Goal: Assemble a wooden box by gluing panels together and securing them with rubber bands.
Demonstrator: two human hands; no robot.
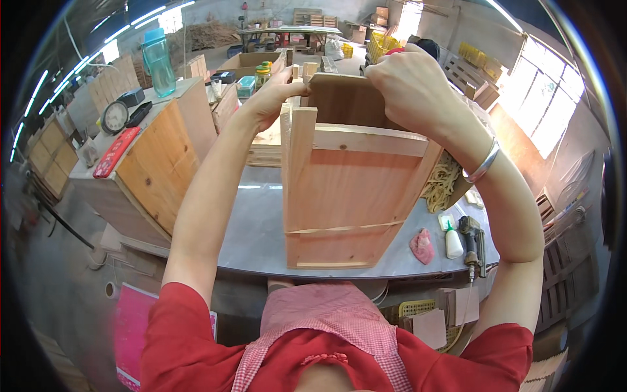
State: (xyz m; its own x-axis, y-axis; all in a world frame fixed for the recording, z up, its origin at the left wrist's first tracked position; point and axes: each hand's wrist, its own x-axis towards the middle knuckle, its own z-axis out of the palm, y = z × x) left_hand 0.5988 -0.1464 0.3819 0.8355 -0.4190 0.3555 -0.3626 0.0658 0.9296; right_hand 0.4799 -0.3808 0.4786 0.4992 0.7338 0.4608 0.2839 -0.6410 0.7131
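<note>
A tall, light wooden box stands upright on the grey metal table, with a stretched rubber band around its lower part. A thin brown panel rises at the top of the box, between my hands. My left hand is closed at the panel's left end, thumb against it beside a wooden corner strip. At the panel's right end my right hand is curled in a fist; its fingertips are mostly hidden. Something red shows just behind that fist, too little to name.
Right of the box lie a pink cloth, a white glue bottle, an air nail gun with its hose, and a heap of rubber bands. On the left, a wooden cabinet bears a teal bottle and a red pouch.
</note>
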